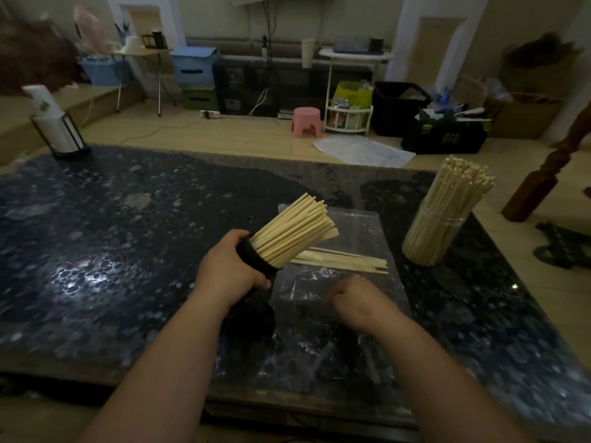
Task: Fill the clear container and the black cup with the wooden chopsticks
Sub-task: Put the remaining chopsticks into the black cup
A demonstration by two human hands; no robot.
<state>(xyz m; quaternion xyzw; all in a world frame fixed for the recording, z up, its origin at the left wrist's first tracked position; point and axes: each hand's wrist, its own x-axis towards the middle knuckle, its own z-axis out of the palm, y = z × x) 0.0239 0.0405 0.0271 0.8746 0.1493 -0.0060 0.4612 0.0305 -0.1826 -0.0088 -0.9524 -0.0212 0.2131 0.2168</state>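
The left grip (228,266) is holding the round black cup (256,260), which is tilting right, packed with pale wooden chopsticks (294,231). Just right of the cup, the right grip (355,302) is curling over a crinkled plastic sheet (367,225); whether it is grasping anything, I cannot tell. Further right, the clear container (428,238) is standing full near the edge of the speckled counter (128,235).

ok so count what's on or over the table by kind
Chopstick holders: 2, the black cup in the left hand and the clear container
Piles of loose chopsticks: 1
Clear plastic sheet: 1
Black stand of paper cups: 1
Total: 5
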